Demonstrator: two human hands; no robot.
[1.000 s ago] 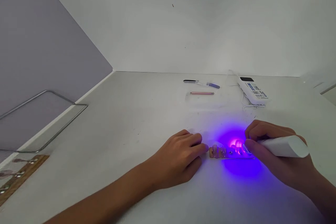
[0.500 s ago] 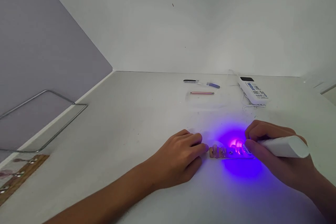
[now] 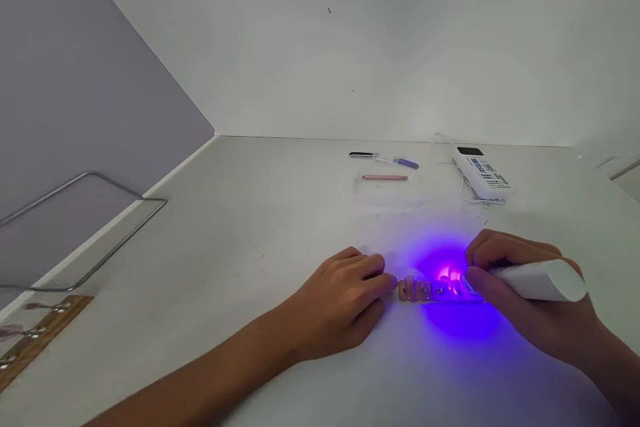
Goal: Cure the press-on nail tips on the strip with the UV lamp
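My right hand (image 3: 540,287) is wrapped round a white handheld UV lamp (image 3: 543,280), its lit end pointing left. Violet light falls on the right part of a small wooden nail-tip stand (image 3: 403,291) lying on the table. Clear, pinkish nail tips (image 3: 410,288) sit across this stand beside small shiny round studs (image 3: 439,291). The glare blurs the tips under the lamp. My left hand (image 3: 345,300) rests on the table with its fingers curled, the index fingertip at the stand's left end; its other fingertips are hidden.
A pink stick (image 3: 384,177) lies behind the hands, near a dark-handled tool (image 3: 363,155) and a purple-ended one (image 3: 406,163). At the back right is a white power bank (image 3: 483,173) with a cable. A wire frame (image 3: 120,243) and wooden strip (image 3: 50,333) lie left.
Almost nothing differs. My right hand and the UV lamp have shifted very slightly left; the left hand and the stand stay in place.
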